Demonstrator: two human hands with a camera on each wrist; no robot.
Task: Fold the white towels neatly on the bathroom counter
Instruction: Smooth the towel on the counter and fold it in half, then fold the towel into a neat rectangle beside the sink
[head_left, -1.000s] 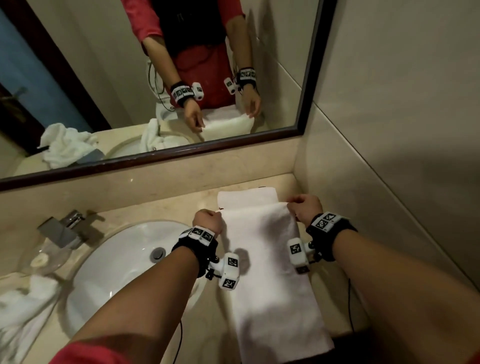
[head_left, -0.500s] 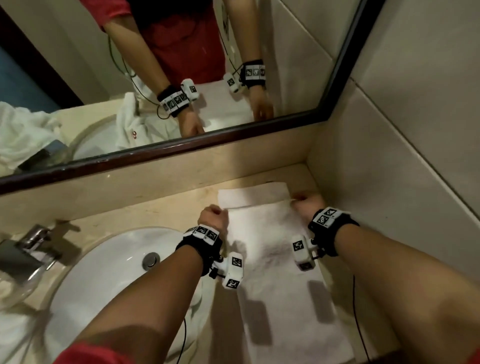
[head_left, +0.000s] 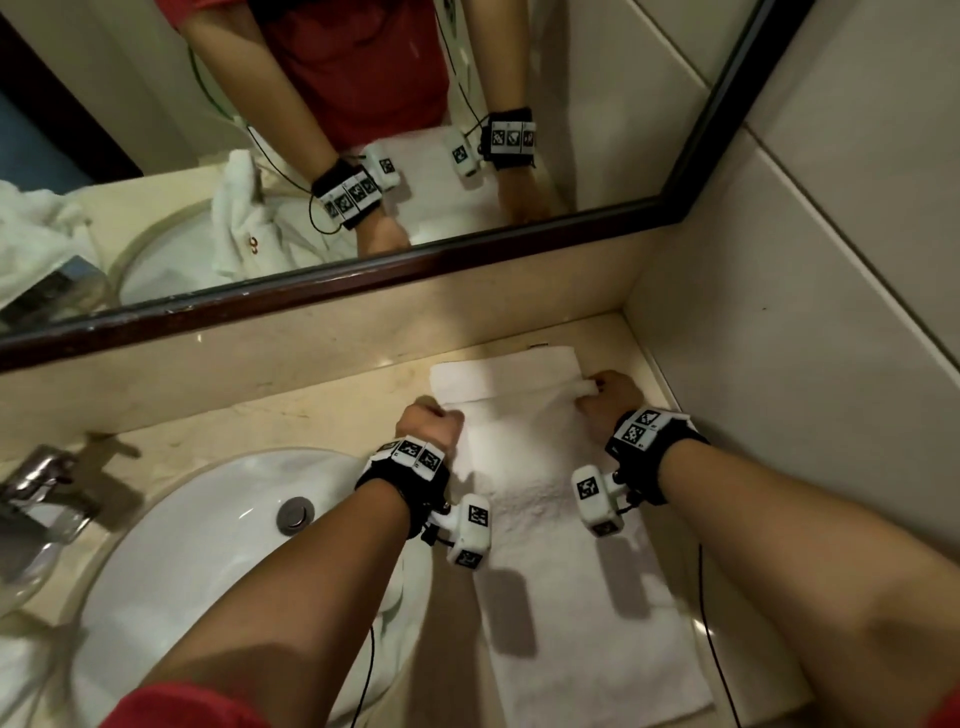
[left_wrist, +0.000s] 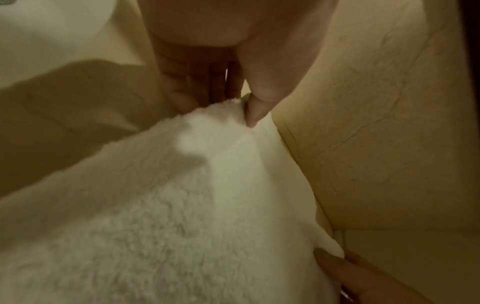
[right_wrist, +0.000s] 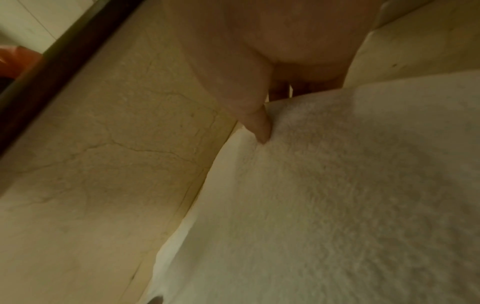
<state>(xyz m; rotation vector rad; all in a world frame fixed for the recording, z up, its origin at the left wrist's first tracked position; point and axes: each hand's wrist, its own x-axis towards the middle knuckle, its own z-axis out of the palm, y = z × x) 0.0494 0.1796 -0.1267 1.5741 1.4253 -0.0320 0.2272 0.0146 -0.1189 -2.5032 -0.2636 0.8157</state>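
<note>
White terry towel (head_left: 561, 525) lies lengthwise on the beige stone bench (head_left: 322, 410), right of the sink (head_left: 208, 545), in the corner under the mirror (head_left: 363, 156). Left hand (head_left: 428, 423) and right hand (head_left: 605, 397) each pinch a far corner of its upper layer, thumbs on top.
</note>
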